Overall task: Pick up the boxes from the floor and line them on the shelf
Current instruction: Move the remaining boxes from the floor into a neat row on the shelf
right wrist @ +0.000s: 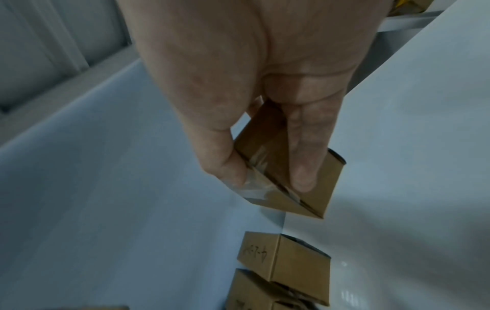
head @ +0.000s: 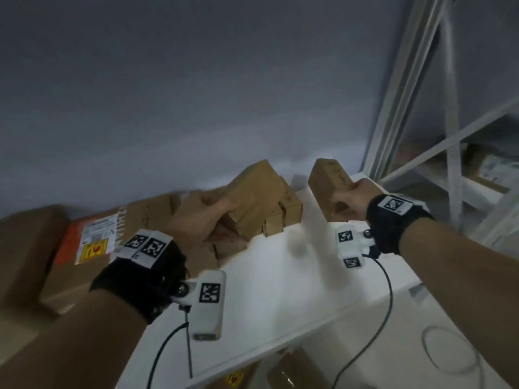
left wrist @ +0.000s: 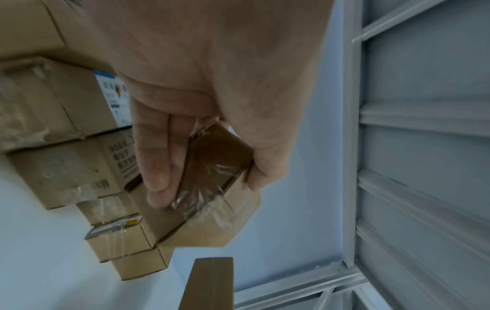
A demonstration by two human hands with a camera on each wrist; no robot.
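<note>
Each hand holds a small brown cardboard box above the white shelf (head: 295, 276). My left hand (head: 202, 217) grips a taped box (head: 255, 192) (left wrist: 212, 178), tilted, just over a row of small boxes (head: 283, 217) (left wrist: 127, 241) that stand against the wall. My right hand (head: 351, 197) (right wrist: 265, 125) grips a second box (head: 328, 178) (right wrist: 291, 182), thumb on one side and fingers on the other. It hangs to the right of the row, above a bare patch of shelf. The fingertips are hidden behind the boxes in the head view.
Larger cartons (head: 84, 256) (left wrist: 61, 100), one with an orange label, fill the shelf's left end. A grey wall runs behind. A white metal rack frame (head: 421, 113) stands at the right, with more goods on its lower levels. More boxes (head: 292, 372) show under the shelf's front edge.
</note>
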